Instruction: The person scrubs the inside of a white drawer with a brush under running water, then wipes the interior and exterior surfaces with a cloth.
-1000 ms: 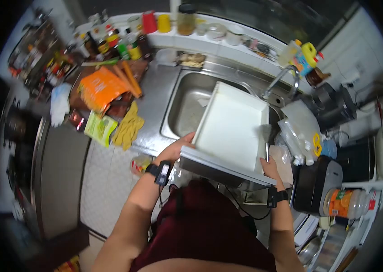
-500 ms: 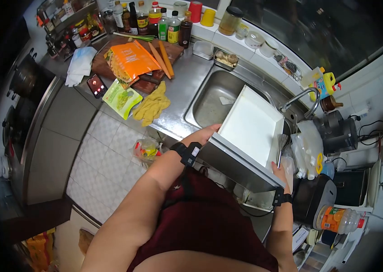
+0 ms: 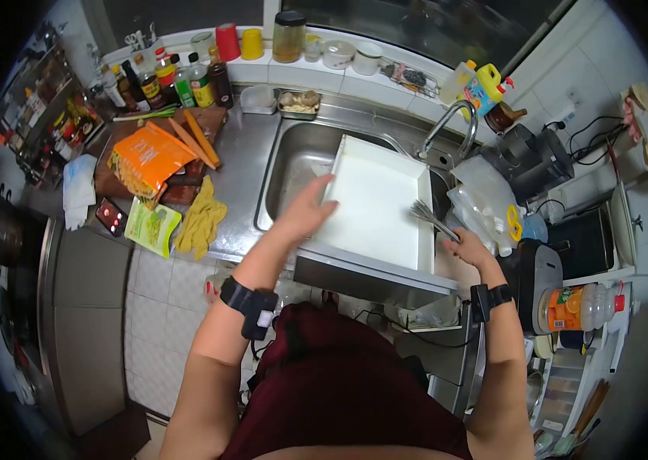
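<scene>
A white-lined drawer (image 3: 374,207) with a dark grey front rests across the steel sink (image 3: 293,149); part of its rim hides the basin. My left hand (image 3: 308,211) hovers by the drawer's left side, fingers apart and holding nothing. In my right hand (image 3: 472,250) is a metal whisk (image 3: 433,218), gripped by its handle. The whisk's wire end points up and left over the drawer's right wall. Below my right hand is the drawer's right front corner.
At the left, an orange bag (image 3: 151,159) and carrots (image 3: 201,139) lie on a cutting board. A yellow cloth (image 3: 201,218) lies near the counter edge. The faucet (image 3: 454,123) arches behind the sink; clear plastic bags (image 3: 485,203) stand at its right.
My left hand has let go of the drawer's left front corner and risen. My right hand has left the drawer's edge and now holds the whisk. The view has shifted.
</scene>
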{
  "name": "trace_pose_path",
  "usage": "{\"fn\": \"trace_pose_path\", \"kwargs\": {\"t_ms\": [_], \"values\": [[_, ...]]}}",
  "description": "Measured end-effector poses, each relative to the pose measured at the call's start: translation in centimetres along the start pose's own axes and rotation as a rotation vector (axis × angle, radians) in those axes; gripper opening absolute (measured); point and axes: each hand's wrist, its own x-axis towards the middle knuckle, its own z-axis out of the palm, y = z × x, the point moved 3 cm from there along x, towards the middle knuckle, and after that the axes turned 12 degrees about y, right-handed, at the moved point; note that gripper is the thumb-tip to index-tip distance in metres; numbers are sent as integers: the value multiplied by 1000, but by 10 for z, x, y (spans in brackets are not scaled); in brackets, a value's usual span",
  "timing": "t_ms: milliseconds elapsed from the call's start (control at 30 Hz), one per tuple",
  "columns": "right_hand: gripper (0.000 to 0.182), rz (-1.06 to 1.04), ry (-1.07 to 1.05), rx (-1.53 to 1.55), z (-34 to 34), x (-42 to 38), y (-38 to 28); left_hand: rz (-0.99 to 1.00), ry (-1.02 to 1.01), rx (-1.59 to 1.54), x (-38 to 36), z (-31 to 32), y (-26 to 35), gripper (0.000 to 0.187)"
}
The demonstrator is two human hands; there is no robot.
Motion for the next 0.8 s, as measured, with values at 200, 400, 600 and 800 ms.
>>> {"fn": "trace_pose_path", "kwargs": {"t_ms": [200, 400, 600, 800], "values": [[38, -288, 12, -261, 8, 61, -49, 219, -180, 313, -7, 91, -6, 49], [45, -322, -64, -400, 23, 129, -76, 161, -169, 442, -4, 112, -45, 43], [48, -255, 68, -335, 42, 193, -52, 111, -103, 402, -9, 109, -42, 38], [52, -190, 404, -273, 60, 248, -33, -25, -116, 380, -10, 107, -30, 37]]}}
